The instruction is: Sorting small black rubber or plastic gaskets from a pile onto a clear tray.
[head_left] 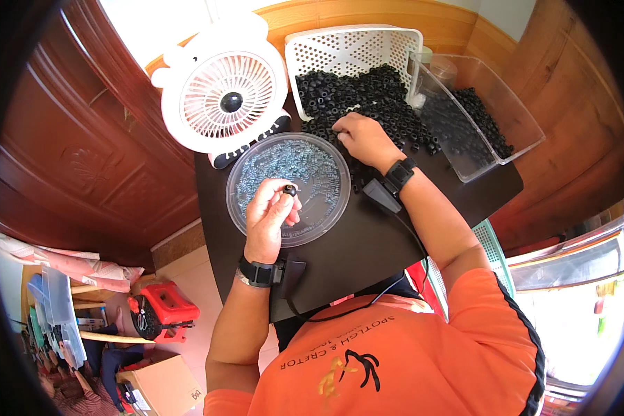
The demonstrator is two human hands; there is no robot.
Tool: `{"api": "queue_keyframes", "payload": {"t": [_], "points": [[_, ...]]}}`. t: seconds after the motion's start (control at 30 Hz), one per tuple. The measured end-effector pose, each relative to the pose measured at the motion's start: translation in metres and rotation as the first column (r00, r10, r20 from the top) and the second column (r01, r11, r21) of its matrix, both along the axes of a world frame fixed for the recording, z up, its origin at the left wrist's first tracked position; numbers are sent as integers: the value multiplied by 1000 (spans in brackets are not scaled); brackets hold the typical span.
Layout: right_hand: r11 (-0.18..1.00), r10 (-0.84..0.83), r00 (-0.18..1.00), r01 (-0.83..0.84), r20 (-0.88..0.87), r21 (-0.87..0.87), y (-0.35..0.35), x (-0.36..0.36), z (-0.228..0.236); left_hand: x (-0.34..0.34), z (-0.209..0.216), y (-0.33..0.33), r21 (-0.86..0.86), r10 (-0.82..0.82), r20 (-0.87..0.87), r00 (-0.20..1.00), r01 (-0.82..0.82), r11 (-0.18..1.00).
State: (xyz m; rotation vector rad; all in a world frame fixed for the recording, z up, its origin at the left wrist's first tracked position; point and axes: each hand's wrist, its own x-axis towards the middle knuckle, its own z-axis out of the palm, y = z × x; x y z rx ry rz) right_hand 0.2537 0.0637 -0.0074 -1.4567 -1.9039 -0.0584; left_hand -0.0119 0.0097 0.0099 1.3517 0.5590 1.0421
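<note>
While the left hand (273, 211) pinches a black piece (290, 189), the right hand (369, 141), its grip's openness unclear, touches piled pieces (394, 111).

Carved reddish-brown panelling (83, 152) is rising at left, brown wood (589, 111) is flanking a dark table (367, 256) at right, pale flooring (194, 274) is stretching at lower left, and bright light (593, 333) is glaring at lower right.

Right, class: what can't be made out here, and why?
In the head view:
Right hand: whether it grips anything; it and the black heap hide this.
Black piece in the left hand: its underside; the grip hides it.
Blue beads: their number; too small, some behind that hand.
Person, lower left: body partly cut off by the edge.
</note>
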Motion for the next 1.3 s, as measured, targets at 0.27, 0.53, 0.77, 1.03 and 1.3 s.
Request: {"api": "queue_keyframes", "payload": {"t": [0.27, 0.53, 0.77, 1.03, 1.3], "points": [[733, 175, 459, -651, -871, -196, -31, -56, 31, 2, -7, 3, 6, 34, -96, 995, -33, 999], [658, 192, 407, -728, -893, -190, -42, -79, 26, 2, -9, 5, 6, -35, -60, 998, 35, 999], [659, 240, 322, -747, -916, -90, -42, -80, 22, 5, -8, 3, -69, -55, -10, 998, 55, 996], [658, 275, 351, -747, -895, -91, -43, -77, 25, 7, -10, 2, -104, -62, 15, 998, 64, 993], [678, 296, 440, -722, -848, -138, -50, -73, 39, 7, -12, 2, -100, -62, -13, 998, 61, 993]]}}
